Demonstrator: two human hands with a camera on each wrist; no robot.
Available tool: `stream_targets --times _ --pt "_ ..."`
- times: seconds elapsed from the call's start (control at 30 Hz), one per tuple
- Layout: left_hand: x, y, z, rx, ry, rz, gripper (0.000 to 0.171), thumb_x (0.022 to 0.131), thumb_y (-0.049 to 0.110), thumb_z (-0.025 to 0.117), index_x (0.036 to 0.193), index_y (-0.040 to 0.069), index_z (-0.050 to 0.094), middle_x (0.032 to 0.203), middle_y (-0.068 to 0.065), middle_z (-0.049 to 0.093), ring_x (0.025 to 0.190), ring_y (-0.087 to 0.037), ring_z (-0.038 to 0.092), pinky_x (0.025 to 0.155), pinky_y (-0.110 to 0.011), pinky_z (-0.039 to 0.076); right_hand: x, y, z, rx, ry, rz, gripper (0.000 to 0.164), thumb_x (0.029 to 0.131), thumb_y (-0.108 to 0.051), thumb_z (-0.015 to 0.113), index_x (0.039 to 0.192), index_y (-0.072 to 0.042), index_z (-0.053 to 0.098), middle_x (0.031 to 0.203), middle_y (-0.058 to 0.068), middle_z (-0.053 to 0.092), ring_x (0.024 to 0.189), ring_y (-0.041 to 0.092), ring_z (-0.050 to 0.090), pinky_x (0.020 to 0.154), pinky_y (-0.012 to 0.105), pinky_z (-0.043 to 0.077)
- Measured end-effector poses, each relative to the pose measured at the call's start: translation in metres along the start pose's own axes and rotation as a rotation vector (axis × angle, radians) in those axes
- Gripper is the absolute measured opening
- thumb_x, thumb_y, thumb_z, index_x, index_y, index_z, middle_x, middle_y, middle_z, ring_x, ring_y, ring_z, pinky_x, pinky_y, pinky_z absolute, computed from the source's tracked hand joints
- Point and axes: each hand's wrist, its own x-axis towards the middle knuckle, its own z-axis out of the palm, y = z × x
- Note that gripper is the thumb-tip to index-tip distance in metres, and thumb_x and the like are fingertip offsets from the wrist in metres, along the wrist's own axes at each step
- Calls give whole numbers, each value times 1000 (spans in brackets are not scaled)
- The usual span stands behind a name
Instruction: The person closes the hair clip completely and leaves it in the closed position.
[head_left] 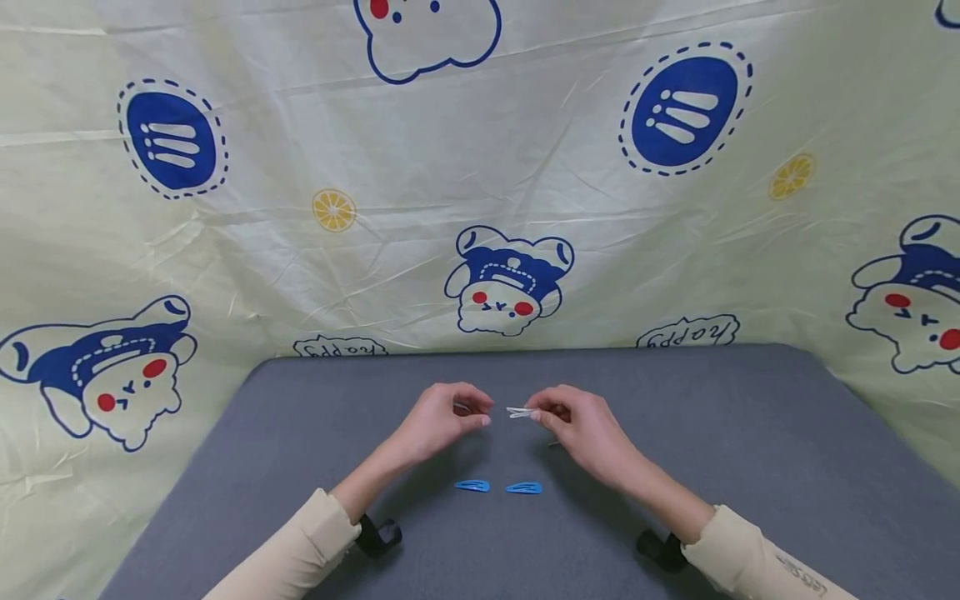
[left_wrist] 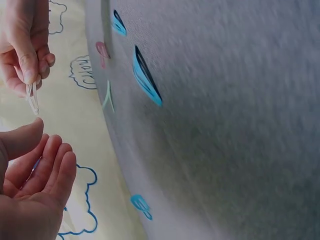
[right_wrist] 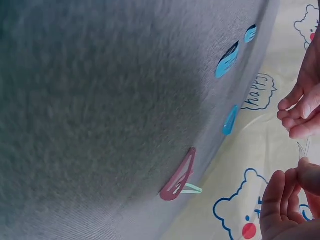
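Note:
My right hand (head_left: pixel 585 425) pinches a white snap hair clip (head_left: pixel 519 412) between thumb and fingers, above the table. In the left wrist view that clip (left_wrist: pixel 33 102) stands spread apart, its end just short of my left thumb tip. Facing it, my left hand (head_left: pixel 442 421) has thumb and fingers apart and gently bent; whether anything small lies among them I cannot tell. Below the hands, a blue hair clip (head_left: pixel 472 486) and a second blue hair clip (head_left: pixel 524 488) lie side by side.
On the table (head_left: pixel 315 433) also lie a pink hair clip (right_wrist: pixel 178 177), a mint-green hair clip (right_wrist: pixel 192 189) and another blue hair clip (right_wrist: pixel 230 120), mostly hidden by my hands in the head view. A printed cloth (head_left: pixel 525 167) hangs behind the far edge.

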Motion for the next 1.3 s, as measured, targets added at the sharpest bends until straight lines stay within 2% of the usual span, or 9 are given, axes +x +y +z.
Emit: stream_targets --times 0.17,0.37,0.63,0.97,1.13,1.3 --pt "-6 9 4 -14 9 17 20 90 9 73 109 9 72 99 0 68 90 -13 62 83 -30 53 -9 -6 -2 1 25 -12 10 94 -13 68 102 -18 72 92 -5 62 76 15 57 63 29 51" --pt "-15 20 8 -26 11 23 21 90 11 73 111 10 72 103 -5 69 89 -12 62 85 -29 52 -21 -16 -6 6 55 -22 11 93 -13 68 101 -20 72 92 -7 62 78 11 59 69 29 52" --pt "-29 33 10 -73 23 32 21 90 12 73 111 11 72 105 -4 69 90 -12 62 89 -36 51 -35 -28 -11 19 74 2 14 92 -11 70 100 -22 72 92 -8 62 80 9 59 75 29 53" --pt "-43 43 13 -116 31 17 19 90 15 74 109 13 72 104 2 69 92 -12 63 90 -34 50 -51 -35 -12 47 94 42 16 91 -9 70 98 -23 71 90 -9 62 79 10 58 77 32 53" --pt "-49 46 16 -140 41 3 19 89 15 74 109 14 73 103 7 68 92 -11 63 89 -31 50 -59 -36 -10 80 128 18 18 90 -9 71 97 -26 71 90 -11 63 80 8 60 76 30 53" --pt "-54 48 19 -184 41 0 20 89 14 74 109 14 73 104 5 69 93 -12 63 89 -31 50 -66 -38 -8 122 155 2 19 90 -10 72 99 -26 72 91 -12 64 81 8 62 75 28 53"
